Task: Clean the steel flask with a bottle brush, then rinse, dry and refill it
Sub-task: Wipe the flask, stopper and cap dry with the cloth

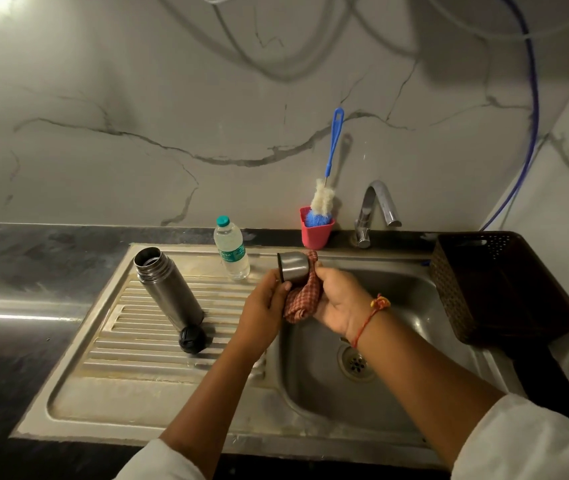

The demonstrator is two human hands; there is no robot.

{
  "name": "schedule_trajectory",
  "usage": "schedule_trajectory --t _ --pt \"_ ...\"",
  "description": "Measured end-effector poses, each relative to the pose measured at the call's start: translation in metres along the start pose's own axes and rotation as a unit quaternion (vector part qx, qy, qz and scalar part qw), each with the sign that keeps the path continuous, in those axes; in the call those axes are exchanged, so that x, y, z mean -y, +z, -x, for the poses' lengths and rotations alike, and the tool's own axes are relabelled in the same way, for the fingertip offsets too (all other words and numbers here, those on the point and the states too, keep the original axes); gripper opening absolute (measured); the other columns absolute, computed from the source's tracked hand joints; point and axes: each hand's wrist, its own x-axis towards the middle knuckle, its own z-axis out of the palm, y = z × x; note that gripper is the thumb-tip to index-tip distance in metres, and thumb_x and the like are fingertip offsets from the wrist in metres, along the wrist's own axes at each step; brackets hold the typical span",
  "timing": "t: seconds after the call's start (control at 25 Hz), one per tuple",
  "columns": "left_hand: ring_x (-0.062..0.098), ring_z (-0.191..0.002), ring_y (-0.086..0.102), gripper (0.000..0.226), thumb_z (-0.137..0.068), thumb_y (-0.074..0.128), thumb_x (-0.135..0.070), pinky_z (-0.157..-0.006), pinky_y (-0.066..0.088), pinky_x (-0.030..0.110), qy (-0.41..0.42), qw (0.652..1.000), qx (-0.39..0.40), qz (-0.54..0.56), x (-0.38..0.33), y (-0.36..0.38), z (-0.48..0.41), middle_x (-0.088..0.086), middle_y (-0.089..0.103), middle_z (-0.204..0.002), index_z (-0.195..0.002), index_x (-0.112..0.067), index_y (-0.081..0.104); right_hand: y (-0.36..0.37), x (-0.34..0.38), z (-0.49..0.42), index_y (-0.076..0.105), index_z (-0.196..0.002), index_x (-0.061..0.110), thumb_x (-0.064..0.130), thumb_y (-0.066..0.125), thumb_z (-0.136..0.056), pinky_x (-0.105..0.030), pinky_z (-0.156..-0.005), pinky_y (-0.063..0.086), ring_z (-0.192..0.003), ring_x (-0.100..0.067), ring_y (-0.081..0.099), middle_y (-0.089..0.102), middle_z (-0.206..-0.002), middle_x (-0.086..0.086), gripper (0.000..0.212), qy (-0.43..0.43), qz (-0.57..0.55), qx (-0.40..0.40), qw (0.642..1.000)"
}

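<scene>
Flask [168,289] stands open (stopper [192,337] at its foot) well left of the left hand [263,306], which curls round the steel cup [293,270]. Right hand [339,301] grips a checked cloth [302,303] pressed against that cup; bottle brush [324,199] stands beyond the hands, in a red holder [316,235].

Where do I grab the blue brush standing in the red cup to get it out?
Pinch the blue-handled bottle brush by its thin blue plastic handle, near the middle, coming from the front. It stands nearly upright, fluffy end down in the red plastic cup, with the marble wall close behind, so lift straight up.
</scene>
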Motion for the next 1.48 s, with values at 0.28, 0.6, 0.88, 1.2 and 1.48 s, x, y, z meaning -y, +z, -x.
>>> schedule_trajectory --t 0.28,0.6,0.88,1.2,1.48 --pt "-0.006 -0.104 0.064 0.028 -0.108 0.047 -0.016 -0.087 0.053 0.014 -0.003 1.0 0.0 0.001 -0.009 0.004 0.01 -0.02 0.071 -0.109 -0.121 -0.037 0.06 0.001 0.017 0.008 0.069 -0.105 0.022 0.034 0.046 -0.104 -0.052 -0.101 0.05 -0.107 -0.029 0.066 0.07 -0.112 -0.013 0.026 -0.153 0.299 0.019 0.942" --pt "-0.003 -0.108 0.065 0.026 -0.109 0.046 -0.013 -0.099 0.054 0.025 -0.018 0.996 -0.052 0.066 -0.017 -0.001 0.004 -0.01 0.072 -0.114 -0.122 -0.026 0.063 0.008 -0.003 0.025 0.063 -0.112 0.025 0.033 0.039 -0.106 -0.049 -0.1 0.05 -0.107 -0.024 0.064 0.068 -0.112 -0.008 0.026 -0.184 0.321 0.038 0.928" --pt "0.001 -0.116 0.063 0.026 -0.108 0.049 -0.023 -0.098 0.052 0.02 0.027 0.995 0.091 -0.035 -0.014 0.002 0.01 -0.014 0.07 -0.121 -0.127 -0.034 0.062 -0.026 0.024 0.008 0.069 -0.121 0.012 0.042 0.046 -0.101 -0.047 -0.095 0.053 -0.108 -0.034 0.067 0.071 -0.117 -0.017 0.042 -0.038 0.152 0.066 0.985" --pt "0.027 -0.142 0.041 0.031 -0.106 0.052 -0.022 -0.111 0.041 0.031 0.075 0.96 0.011 -0.269 -0.014 0.012 0.006 0.009 0.033 -0.159 -0.136 -0.023 0.058 -0.05 0.006 0.006 0.066 -0.128 0.018 0.057 0.05 -0.096 -0.054 -0.104 0.046 -0.122 -0.04 0.059 0.065 -0.128 -0.02 0.053 -0.048 0.019 0.123 0.991" --pt "0.005 -0.129 0.045 0.023 -0.1 0.064 -0.022 -0.097 0.041 0.005 0.14 0.973 -0.017 -0.182 -0.025 0.016 0.005 -0.004 0.042 -0.146 -0.118 -0.033 0.058 -0.044 0.011 0.018 0.063 -0.131 0.018 0.034 0.055 -0.1 -0.052 -0.096 0.053 -0.118 -0.039 0.062 0.065 -0.128 -0.018 0.035 -0.116 0.059 0.117 0.985"
